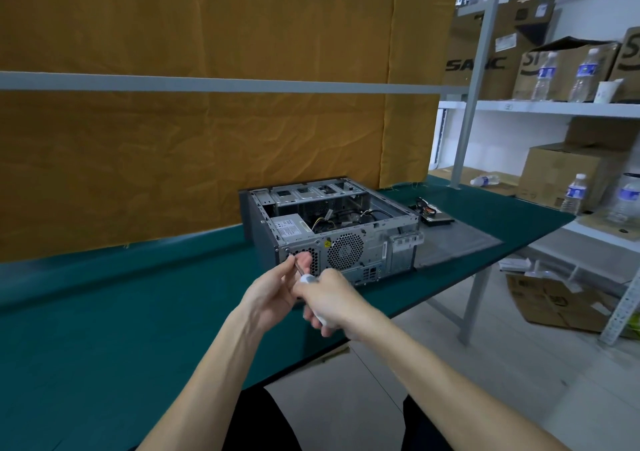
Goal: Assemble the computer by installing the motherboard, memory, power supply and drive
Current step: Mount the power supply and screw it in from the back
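An open grey computer case (377,242) lies on the green table (104,312), its rear panel facing me. The power supply (289,227) sits inside at the rear left corner, with cables behind it. My right hand (334,300) grips a white-handled screwdriver (308,279); the tip points at a screw (286,250) at the rear panel's upper left. My left hand (277,291) pinches the screwdriver's shaft near the tip with its fingertips. A drive with cables (434,215) lies on the table right of the case.
The case's grey side panel (457,242) lies flat to the right of the case. A brown cloth (207,121) hangs behind the table. Shelves (554,107) on the right hold cardboard boxes and water bottles. The table's front edge runs diagonally near my arms.
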